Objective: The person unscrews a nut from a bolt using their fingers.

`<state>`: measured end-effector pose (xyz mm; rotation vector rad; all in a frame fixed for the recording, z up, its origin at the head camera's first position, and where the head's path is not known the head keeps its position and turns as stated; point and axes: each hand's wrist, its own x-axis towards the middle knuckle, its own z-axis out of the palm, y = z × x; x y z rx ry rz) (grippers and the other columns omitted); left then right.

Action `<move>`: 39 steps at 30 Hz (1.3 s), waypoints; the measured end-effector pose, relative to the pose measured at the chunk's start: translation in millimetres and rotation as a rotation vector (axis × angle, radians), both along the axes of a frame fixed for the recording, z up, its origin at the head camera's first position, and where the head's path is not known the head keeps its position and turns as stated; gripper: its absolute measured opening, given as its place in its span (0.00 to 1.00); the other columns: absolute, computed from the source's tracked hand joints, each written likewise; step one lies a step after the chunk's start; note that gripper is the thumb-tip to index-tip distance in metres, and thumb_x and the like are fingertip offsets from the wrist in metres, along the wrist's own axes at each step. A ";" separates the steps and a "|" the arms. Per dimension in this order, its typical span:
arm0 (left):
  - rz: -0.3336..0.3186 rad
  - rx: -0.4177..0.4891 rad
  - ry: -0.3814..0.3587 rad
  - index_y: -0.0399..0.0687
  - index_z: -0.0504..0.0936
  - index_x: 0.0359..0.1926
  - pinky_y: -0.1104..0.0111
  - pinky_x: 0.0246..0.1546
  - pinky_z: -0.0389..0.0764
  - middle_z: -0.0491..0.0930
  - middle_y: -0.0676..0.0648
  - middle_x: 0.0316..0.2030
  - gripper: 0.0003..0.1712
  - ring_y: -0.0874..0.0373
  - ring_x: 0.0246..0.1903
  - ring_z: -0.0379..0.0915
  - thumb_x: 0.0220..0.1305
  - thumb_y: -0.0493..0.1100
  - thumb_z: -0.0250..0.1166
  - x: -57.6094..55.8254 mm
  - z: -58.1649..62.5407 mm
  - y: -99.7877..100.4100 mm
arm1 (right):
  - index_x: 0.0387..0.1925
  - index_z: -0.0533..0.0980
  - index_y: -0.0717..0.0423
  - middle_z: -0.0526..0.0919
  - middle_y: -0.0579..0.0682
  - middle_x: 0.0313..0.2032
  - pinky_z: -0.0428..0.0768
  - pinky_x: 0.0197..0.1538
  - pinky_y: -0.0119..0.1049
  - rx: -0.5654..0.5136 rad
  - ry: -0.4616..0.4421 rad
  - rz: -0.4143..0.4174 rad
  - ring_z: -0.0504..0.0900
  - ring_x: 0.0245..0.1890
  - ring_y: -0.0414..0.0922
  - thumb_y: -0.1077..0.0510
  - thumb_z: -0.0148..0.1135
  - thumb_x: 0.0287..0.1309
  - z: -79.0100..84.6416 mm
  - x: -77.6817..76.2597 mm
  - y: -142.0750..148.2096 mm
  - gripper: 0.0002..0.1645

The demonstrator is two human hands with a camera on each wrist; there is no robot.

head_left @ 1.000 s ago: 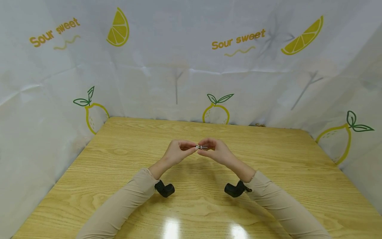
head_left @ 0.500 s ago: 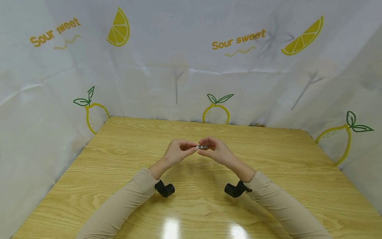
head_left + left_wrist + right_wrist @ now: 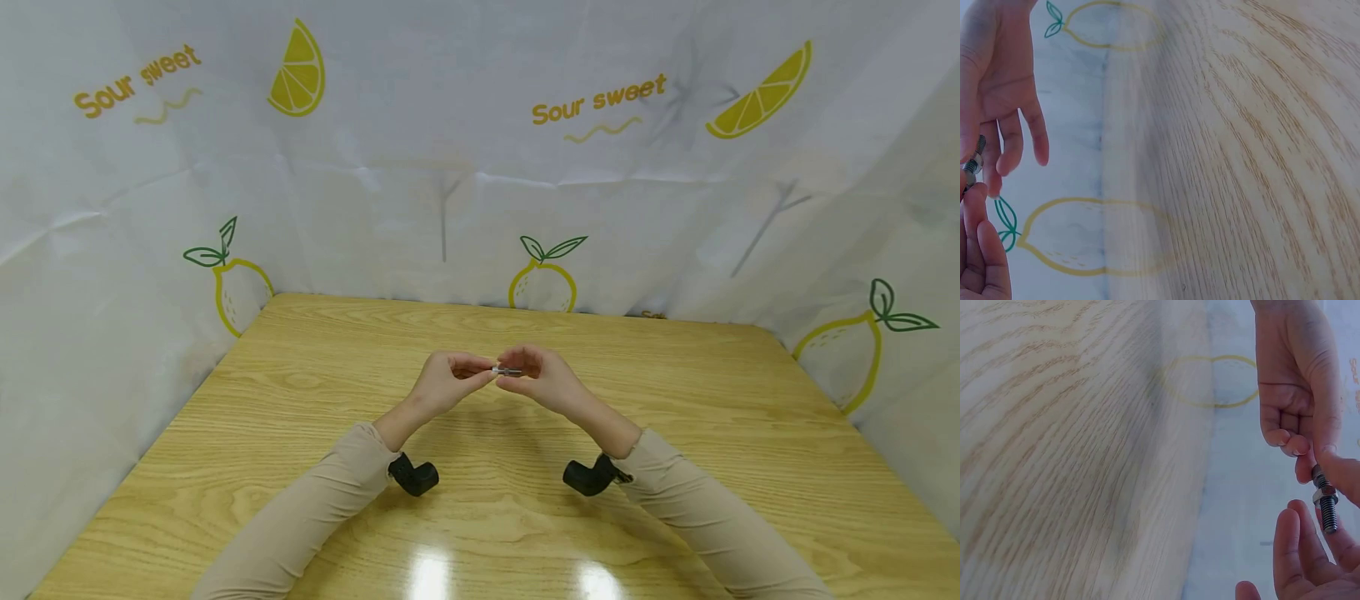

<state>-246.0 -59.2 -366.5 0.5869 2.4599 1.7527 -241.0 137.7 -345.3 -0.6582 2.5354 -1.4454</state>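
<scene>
A small metal bolt [image 3: 514,372] lies level between my two hands, its threaded end pointing right. My left hand [image 3: 442,385] pinches the bolt's left end between thumb and fingertips. On the shank sits a nut [image 3: 1324,497], with bare thread showing beyond it in the right wrist view. Around the nut curve the thumb and forefinger of my right hand [image 3: 546,382], the thumb tip right at it. The right hand's other fingers are spread apart in the left wrist view. Fingertips hide the bolt's held end.
Both hands are above a wood-grain table [image 3: 360,517]. Behind it hangs a white cloth [image 3: 390,217] printed with lemons. Black curved wrist mounts [image 3: 417,477] stick inward from both sleeves.
My right fingers shift slightly around the nut: the forefinger rises a little, then lowers. The nut stands out less in the head view now. My left hand stays in place.
</scene>
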 end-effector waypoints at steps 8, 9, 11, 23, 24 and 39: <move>0.008 -0.015 0.004 0.42 0.84 0.46 0.68 0.39 0.81 0.85 0.42 0.42 0.14 0.57 0.37 0.81 0.61 0.44 0.64 0.6 -0.3 -0.3 | 0.49 0.76 0.64 0.82 0.62 0.45 0.79 0.52 0.48 0.027 -0.012 0.029 0.80 0.47 0.58 0.53 0.53 0.66 -1.0 -0.3 -0.1 0.19; 0.009 -0.013 0.000 0.43 0.84 0.46 0.68 0.39 0.81 0.85 0.42 0.41 0.14 0.57 0.37 0.81 0.61 0.44 0.64 0.4 -0.5 -0.2 | 0.48 0.76 0.64 0.82 0.62 0.45 0.79 0.51 0.46 0.024 -0.004 0.026 0.80 0.48 0.57 0.54 0.54 0.65 -0.6 0.2 0.0 0.18; 0.004 -0.007 0.002 0.42 0.84 0.46 0.68 0.39 0.81 0.85 0.41 0.41 0.15 0.55 0.38 0.82 0.61 0.44 0.64 0.4 -0.6 -0.2 | 0.48 0.75 0.63 0.81 0.61 0.46 0.80 0.49 0.42 0.016 0.013 0.019 0.80 0.48 0.55 0.56 0.57 0.63 -0.6 0.7 0.0 0.16; 0.007 -0.006 0.009 0.42 0.84 0.46 0.69 0.38 0.82 0.85 0.41 0.42 0.15 0.57 0.37 0.81 0.61 0.44 0.64 0.9 -1.0 -0.7 | 0.46 0.76 0.63 0.83 0.61 0.43 0.80 0.49 0.48 0.040 0.008 0.007 0.80 0.46 0.58 0.53 0.54 0.66 -0.6 0.5 0.7 0.17; 0.006 -0.006 0.007 0.42 0.84 0.46 0.69 0.38 0.81 0.84 0.41 0.42 0.15 0.57 0.37 0.81 0.61 0.44 0.64 0.9 -1.0 -0.7 | 0.46 0.76 0.63 0.83 0.60 0.43 0.80 0.49 0.46 0.040 0.014 0.005 0.80 0.46 0.56 0.54 0.55 0.65 -0.8 0.5 0.9 0.17; 0.001 -0.005 0.001 0.42 0.83 0.47 0.68 0.39 0.81 0.84 0.40 0.42 0.15 0.53 0.39 0.81 0.61 0.44 0.64 0.6 0.2 -0.5 | 0.47 0.76 0.62 0.82 0.60 0.44 0.79 0.50 0.46 0.043 0.011 -0.005 0.80 0.47 0.56 0.53 0.55 0.64 0.2 0.1 1.7 0.17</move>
